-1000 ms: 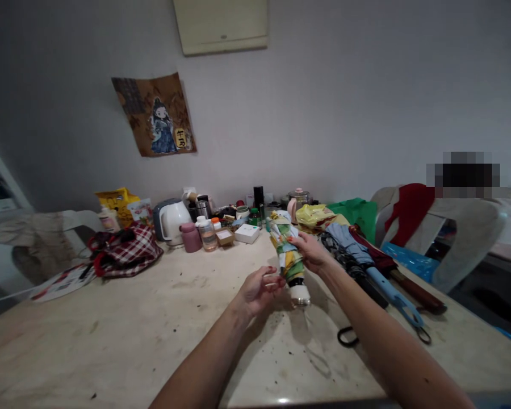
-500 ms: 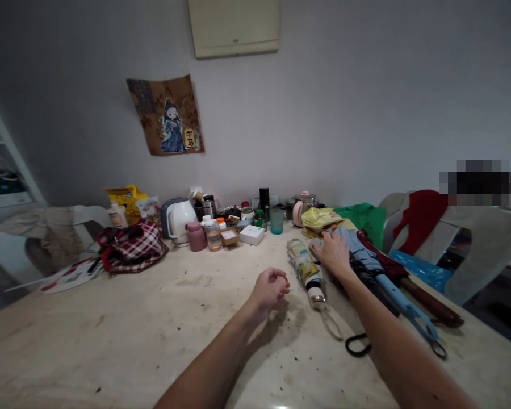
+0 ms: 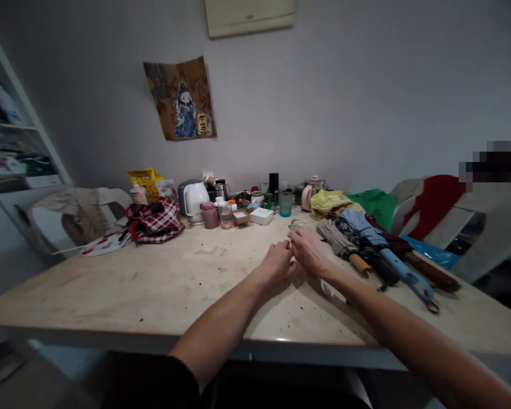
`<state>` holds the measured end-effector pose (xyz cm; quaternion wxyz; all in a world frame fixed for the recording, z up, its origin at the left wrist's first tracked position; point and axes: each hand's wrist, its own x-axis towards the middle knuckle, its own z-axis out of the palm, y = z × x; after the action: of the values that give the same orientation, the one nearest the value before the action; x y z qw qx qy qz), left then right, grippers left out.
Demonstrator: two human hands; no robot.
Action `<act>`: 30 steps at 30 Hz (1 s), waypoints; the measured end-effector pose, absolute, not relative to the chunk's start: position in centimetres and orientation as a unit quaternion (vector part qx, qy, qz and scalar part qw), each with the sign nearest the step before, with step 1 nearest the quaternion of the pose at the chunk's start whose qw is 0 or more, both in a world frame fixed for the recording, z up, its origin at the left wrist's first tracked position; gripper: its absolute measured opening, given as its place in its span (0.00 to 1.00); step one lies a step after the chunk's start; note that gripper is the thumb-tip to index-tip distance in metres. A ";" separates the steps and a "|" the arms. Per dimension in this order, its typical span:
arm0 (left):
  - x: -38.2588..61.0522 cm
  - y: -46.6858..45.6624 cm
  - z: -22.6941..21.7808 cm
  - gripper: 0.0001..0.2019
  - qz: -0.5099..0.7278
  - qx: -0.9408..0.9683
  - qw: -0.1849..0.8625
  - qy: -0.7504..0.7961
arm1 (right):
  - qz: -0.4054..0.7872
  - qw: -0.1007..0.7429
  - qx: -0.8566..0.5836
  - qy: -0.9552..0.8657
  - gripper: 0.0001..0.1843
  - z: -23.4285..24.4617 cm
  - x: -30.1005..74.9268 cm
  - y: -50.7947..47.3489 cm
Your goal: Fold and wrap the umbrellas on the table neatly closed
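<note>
A short folding umbrella with a yellow, white and blue pattern lies on the table, mostly covered by my hands; only its far end and a pale wrist strap show. Over its middle, my right hand is closed on it with bent fingers. My left hand is closed at the umbrella's left side, its fingertips meeting those of the right; what exactly they pinch is hidden. Just right of my hands lies a grey umbrella with an orange-brown handle, beside a black umbrella and a light blue umbrella.
A dark red umbrella with a wooden handle lies farthest right. Along the wall stand a white kettle, a pink jar, a teal cup and a yellow bag. A plaid bag lies left. Someone sits at the right edge.
My right hand has left the grey umbrella and come left onto the patterned one. My left hand has moved over to meet it. The view has tilted down and shifted left.
</note>
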<state>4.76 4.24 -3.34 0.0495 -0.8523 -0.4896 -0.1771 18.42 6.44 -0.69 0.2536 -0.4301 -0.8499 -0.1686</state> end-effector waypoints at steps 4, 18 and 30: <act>5.6 4.4 -3.6 0.18 -0.205 -0.836 0.132 -0.492 | -0.236 0.278 -0.366 -0.856 0.11 -1.5 18.9 2.7; -3.6 3.4 -0.7 0.29 -0.069 -0.767 0.289 -0.569 | -0.401 0.165 -0.451 -0.780 0.17 -0.6 30.9 4.1; -11.6 -0.6 2.0 0.24 -0.031 -0.714 0.323 -0.620 | -0.432 0.146 -0.514 -0.727 0.17 2.3 35.1 2.3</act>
<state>-11.62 -0.58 1.97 0.3227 -0.7142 -0.6203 -0.0309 35.13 2.30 2.30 0.1461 -0.5136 -0.7267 -0.4322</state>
